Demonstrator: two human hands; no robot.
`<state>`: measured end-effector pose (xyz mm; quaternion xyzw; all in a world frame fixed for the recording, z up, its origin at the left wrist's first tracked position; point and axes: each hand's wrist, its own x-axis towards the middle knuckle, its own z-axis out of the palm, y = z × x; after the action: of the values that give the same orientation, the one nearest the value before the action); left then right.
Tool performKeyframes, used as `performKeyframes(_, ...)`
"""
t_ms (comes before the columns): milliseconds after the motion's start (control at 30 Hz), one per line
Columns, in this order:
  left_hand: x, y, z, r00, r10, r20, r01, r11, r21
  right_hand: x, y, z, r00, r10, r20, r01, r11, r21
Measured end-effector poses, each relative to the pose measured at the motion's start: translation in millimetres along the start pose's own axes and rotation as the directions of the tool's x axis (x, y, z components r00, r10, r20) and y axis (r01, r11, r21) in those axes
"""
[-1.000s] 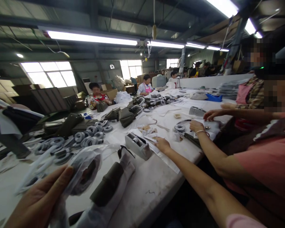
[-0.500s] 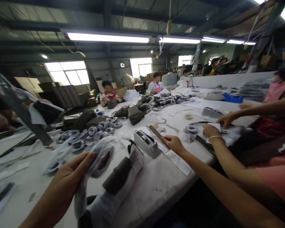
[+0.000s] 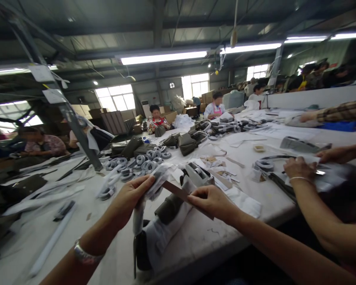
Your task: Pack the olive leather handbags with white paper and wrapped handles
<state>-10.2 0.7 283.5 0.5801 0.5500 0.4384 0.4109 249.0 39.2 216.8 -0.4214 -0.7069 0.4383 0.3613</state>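
Note:
My left hand (image 3: 129,201) is closed on a clear plastic bag (image 3: 154,183) holding a coiled strap, lifted above the white table (image 3: 195,241). My right hand (image 3: 211,200) pinches a flat brown card strip (image 3: 178,191), whose far end touches the bag. Under both hands lies an olive bag wrapped in white paper (image 3: 166,221). Just behind stands a grey tape dispenser (image 3: 199,174).
Coiled grey straps (image 3: 139,162) and olive bags (image 3: 186,142) cover the table's middle. A co-worker's hands (image 3: 299,168) work on straps at my right. Other people sit at the far end and at the left. A slanted metal post (image 3: 71,118) rises at the left.
My right hand has come back from beside the tape dispenser with the brown strip to meet the bag. My left hand lifted the bag toward the centre. The view swung left.

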Motion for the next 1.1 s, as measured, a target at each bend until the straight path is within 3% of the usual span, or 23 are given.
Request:
performKeyframes(133, -5, 6, 2.4, 0.999, 0.038, 0.004, -0.038, 0.999, 0.018, 12, -3, 17, 0.999, -0.050, -0.007, 0.050, 0.996, 0.071)
performKeyframes(233, -7, 10, 4.9, 0.997, 0.071, -0.020, -0.070, 0.995, 0.068, 22, -9, 33, 0.994, -0.093, 0.061, 0.082, 0.983, 0.164)
performKeyframes(400, -6, 4, 1.3, 0.968, 0.203, -0.148, -0.178, 0.970, 0.164, 34, -20, 46, 0.981, -0.179, 0.078, 0.157, 0.960, 0.232)
performKeyframes(567, -6, -7, -1.6, 0.976, 0.103, -0.189, -0.098, 0.994, 0.040, 32, -16, 44, 0.988, -0.058, 0.141, 0.029, 0.980, 0.199)
performKeyframes(667, -6, -7, 3.5, 0.965, 0.148, -0.216, -0.137, 0.988, 0.066, 32, -17, 47, 0.992, -0.077, 0.101, 0.046, 0.959, 0.280)
performKeyframes(767, -7, -6, 9.1, 0.959, 0.188, -0.211, -0.171, 0.980, 0.098, 34, -27, 54, 0.987, -0.130, 0.092, 0.073, 0.884, 0.462)
performKeyframes(867, -8, -6, 10.6, 0.965, 0.173, -0.196, -0.165, 0.985, 0.059, 33, -38, 57, 0.976, -0.134, 0.170, -0.006, 0.766, 0.643)
performKeyframes(1000, -9, -5, 8.3, 0.978, 0.142, -0.151, -0.148, 0.989, -0.025, 27, -46, 53, 0.937, -0.155, 0.313, -0.150, 0.631, 0.761)
performKeyframes(1100, -10, -4, 9.0, 0.983, 0.139, -0.117, -0.146, 0.988, -0.055, 24, -49, 51, 0.937, -0.130, 0.323, -0.190, 0.587, 0.787)
